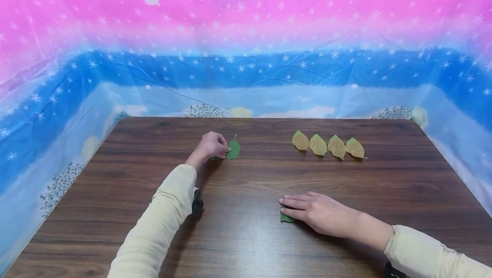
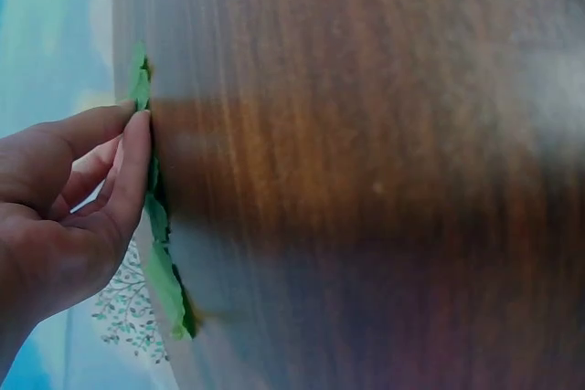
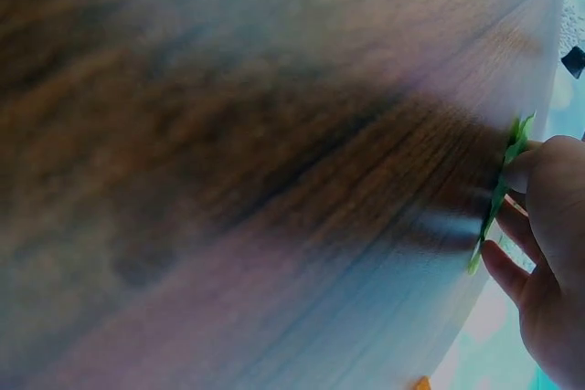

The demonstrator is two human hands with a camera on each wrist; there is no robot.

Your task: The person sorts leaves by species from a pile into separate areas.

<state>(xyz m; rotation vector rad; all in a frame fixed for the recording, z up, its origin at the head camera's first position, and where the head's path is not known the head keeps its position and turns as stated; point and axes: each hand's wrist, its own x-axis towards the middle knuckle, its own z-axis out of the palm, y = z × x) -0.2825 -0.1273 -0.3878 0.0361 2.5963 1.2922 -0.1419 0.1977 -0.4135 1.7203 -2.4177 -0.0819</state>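
Observation:
At the far middle-left of the table, my left hand pinches a green leaf between thumb and fingertips. The left wrist view shows more green leaves in a line on the table beside this hand. Nearer the front, my right hand lies low over the table with its fingers extended over another green leaf. Its jagged edge shows, while the hand covers the rest. In the right wrist view the fingertips of that hand touch the leaf.
Several yellowish leaves with green edges lie in a row at the far right of the brown wooden table. A pink and blue snowflake-patterned cloth hangs behind and around the table. An orange bit shows at the bottom of the right wrist view.

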